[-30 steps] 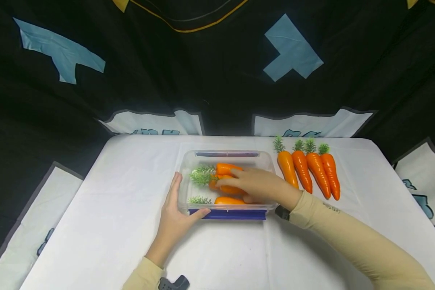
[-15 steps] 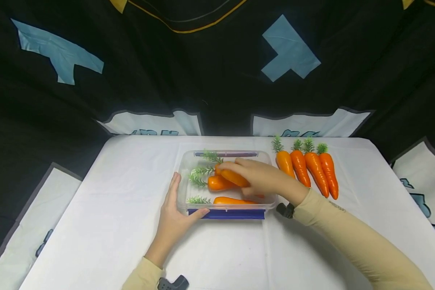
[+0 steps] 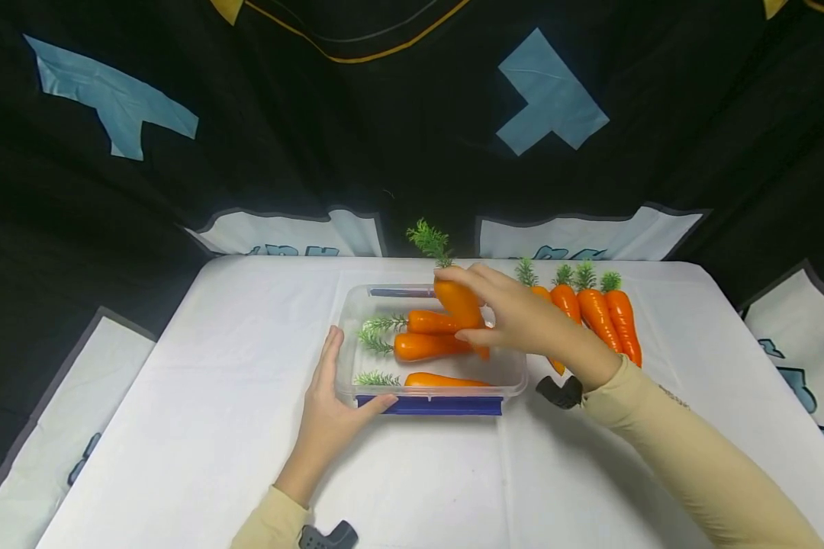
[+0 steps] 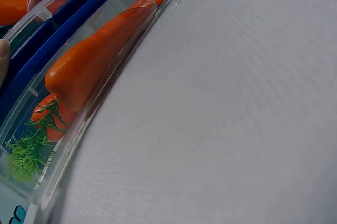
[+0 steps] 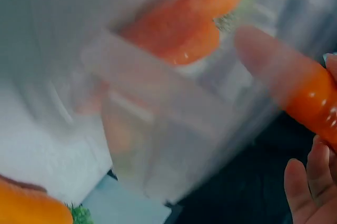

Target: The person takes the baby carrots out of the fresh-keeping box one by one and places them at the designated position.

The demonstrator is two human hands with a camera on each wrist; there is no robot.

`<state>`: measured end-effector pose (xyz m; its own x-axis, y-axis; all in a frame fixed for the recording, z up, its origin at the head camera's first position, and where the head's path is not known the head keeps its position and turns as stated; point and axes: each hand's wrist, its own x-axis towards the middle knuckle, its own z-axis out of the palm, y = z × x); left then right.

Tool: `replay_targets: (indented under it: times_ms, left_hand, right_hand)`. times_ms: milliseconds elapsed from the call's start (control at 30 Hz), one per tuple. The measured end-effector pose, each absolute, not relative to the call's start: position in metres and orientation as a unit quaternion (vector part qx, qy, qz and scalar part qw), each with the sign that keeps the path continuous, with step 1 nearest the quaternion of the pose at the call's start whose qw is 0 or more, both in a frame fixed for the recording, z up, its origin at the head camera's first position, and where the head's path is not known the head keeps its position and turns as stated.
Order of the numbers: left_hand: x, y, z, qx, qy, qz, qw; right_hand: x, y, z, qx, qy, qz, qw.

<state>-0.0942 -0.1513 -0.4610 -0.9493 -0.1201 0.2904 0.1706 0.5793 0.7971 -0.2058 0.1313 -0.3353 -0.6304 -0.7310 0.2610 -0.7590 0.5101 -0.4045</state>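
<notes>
An orange carrot (image 3: pixel 458 300) with a green leafy top is in my right hand (image 3: pixel 511 313), its thumb and fingers pinching it above the plastic container (image 3: pixel 378 379). Its leafy end points to the back and its tip toward the front right. Inside the clear container lie 3 carrots, one (image 3: pixel 429 347) in the middle, one behind it and one (image 3: pixel 446 380) along the front wall, leaves to the left. My left hand (image 3: pixel 329 415) rests straight fingers along the container's left wall, thumb on the blue front latch (image 3: pixel 439 406). The right wrist view shows the held carrot (image 5: pixel 310 95) through blurred plastic.
Several carrots (image 3: pixel 600 316) lie side by side on the white tablecloth (image 3: pixel 199 396), right of the container, leaves toward the back. My right forearm (image 3: pixel 666 450) crosses over the table there. A dark curtain (image 3: pixel 316 137) hangs beyond the far table edge.
My right hand has taken hold of a carrot in the container and lifted it up and to the right, turning its leaves toward the back. My left hand has stayed put.
</notes>
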Motion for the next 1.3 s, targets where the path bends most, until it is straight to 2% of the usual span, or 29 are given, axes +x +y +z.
replay_targets:
  times_ms: [467, 600, 1067, 1300]
  left_hand:
    - [-0.094, -0.151, -0.461, -0.020, -0.880, -0.447, 0.161]
    - [-0.094, -0.151, -0.460, -0.018, -0.880, -0.447, 0.160]
    - [-0.094, -0.151, -0.459, -0.022, -0.879, -0.448, 0.161]
    - [-0.094, -0.151, -0.460, -0.022, -0.881, -0.446, 0.160]
  right_hand:
    - [-0.194, 0.183, -0.315, 0.342, -0.894, 0.289, 0.006]
    - [-0.187, 0.198, -0.316, 0.321, -0.902, 0.289, 0.018]
    - [-0.158, 0.243, -0.346, 0.292, -0.915, 0.269, 0.067]
    - [-0.144, 0.255, -0.367, 0.278, -0.919, 0.275, 0.048]
